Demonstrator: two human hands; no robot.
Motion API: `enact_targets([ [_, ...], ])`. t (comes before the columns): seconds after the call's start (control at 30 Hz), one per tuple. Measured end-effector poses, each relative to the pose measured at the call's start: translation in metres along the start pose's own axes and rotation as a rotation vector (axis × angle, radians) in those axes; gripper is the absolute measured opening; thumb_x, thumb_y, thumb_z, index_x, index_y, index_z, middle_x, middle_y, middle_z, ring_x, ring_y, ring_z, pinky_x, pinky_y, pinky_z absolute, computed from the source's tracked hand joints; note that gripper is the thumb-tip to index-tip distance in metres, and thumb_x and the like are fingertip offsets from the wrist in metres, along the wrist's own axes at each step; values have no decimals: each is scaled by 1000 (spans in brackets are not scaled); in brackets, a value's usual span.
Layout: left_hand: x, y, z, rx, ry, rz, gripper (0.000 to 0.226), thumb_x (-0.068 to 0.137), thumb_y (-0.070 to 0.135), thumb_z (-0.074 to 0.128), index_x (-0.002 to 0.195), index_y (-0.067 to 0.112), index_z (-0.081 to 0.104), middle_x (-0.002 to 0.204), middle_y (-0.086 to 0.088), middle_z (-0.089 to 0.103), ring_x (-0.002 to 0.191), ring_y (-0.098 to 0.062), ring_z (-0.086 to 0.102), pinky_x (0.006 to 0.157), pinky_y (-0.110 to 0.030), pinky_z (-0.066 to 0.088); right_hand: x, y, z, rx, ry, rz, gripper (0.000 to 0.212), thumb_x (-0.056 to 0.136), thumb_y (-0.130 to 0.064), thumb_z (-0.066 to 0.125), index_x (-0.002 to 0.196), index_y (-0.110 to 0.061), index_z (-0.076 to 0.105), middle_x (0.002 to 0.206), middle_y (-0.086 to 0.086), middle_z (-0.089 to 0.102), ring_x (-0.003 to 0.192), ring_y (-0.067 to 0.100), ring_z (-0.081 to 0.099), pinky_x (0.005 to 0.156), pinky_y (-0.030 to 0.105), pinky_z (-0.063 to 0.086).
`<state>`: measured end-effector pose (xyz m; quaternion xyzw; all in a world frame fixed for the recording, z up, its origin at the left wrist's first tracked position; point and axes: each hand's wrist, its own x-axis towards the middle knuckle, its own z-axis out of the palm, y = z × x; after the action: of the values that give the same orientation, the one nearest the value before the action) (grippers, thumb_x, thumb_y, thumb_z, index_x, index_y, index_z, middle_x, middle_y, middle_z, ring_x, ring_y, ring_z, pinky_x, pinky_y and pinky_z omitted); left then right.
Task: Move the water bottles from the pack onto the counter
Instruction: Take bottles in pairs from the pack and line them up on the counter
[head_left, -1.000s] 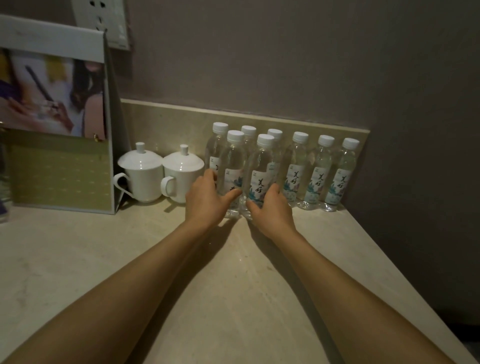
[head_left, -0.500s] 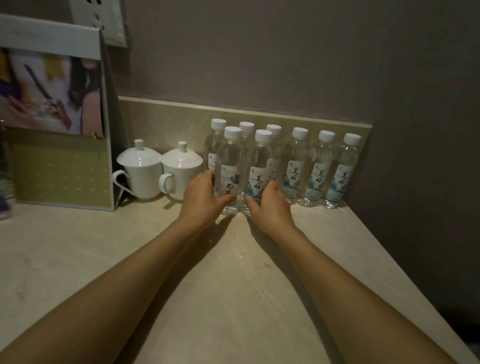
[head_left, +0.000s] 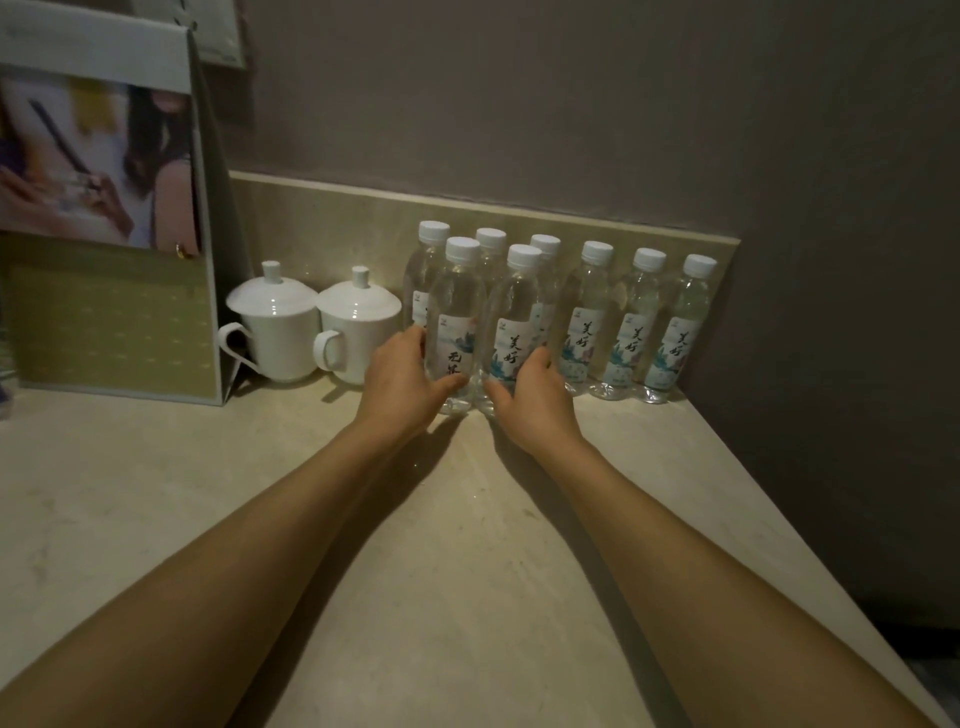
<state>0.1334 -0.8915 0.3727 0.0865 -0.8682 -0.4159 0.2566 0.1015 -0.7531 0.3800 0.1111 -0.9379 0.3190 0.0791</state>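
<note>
Several clear water bottles with white caps stand upright on the beige counter (head_left: 415, 571) against the back wall. Two stand in front: the front left bottle (head_left: 457, 306) and the front right bottle (head_left: 517, 317). My left hand (head_left: 402, 382) wraps the lower part of the front left bottle. My right hand (head_left: 532, 397) wraps the lower part of the front right bottle. Both bottles rest on the counter, close together. Behind them stand three more, and a row of three bottles (head_left: 636, 322) continues to the right. No pack is in view.
Two white lidded cups (head_left: 311, 322) stand left of the bottles. A tall card stand (head_left: 104, 218) with a picture is at the far left. The wall closes the right side, and the counter's right edge runs diagonally down.
Both hands stay on the two front bottles, which have hardly shifted. The view has drifted slightly downward.
</note>
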Motion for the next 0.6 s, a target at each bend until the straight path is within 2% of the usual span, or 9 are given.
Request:
enact_targets([
  [0.13, 1, -3, 0, -15, 4, -38, 49, 76, 24, 81, 119, 12, 62, 115, -5, 70, 104, -20, 67, 87, -32, 56, 0, -2, 0, -7, -12, 12, 64, 93, -35, 58, 138, -1, 28, 140, 19, 46, 124, 36, 51, 99, 47, 47],
  [0.2, 1, -5, 1, -20, 13, -51, 45, 76, 26, 81, 115, 12, 65, 111, -5, 72, 100, -18, 68, 83, -27, 55, -1, -2, 0, -26, -10, 20, 60, 93, -36, 57, 135, -2, 31, 136, 19, 49, 121, 37, 53, 95, 47, 48],
  [0.3, 4, -6, 1, -16, 6, -59, 43, 74, 28, 82, 112, 13, 68, 108, -5, 74, 98, -18, 70, 86, -33, 58, -3, -3, -1, -53, 1, 38, 54, 94, -38, 57, 129, -5, 33, 131, 18, 54, 116, 37, 55, 89, 44, 48],
  [0.5, 5, -8, 2, -9, -15, -38, 41, 77, 26, 80, 114, 13, 69, 111, -5, 73, 102, -18, 69, 85, -27, 54, -1, -5, 1, -59, 4, 57, 56, 92, -39, 58, 130, -6, 33, 133, 17, 53, 119, 36, 54, 94, 47, 49],
  [0.6, 5, -6, 2, 2, -27, -34, 42, 79, 26, 78, 117, 13, 67, 114, -6, 72, 106, -20, 68, 92, -33, 55, -1, -4, 1, -48, 5, 56, 58, 92, -38, 58, 132, -5, 32, 136, 17, 52, 121, 36, 53, 96, 47, 48],
])
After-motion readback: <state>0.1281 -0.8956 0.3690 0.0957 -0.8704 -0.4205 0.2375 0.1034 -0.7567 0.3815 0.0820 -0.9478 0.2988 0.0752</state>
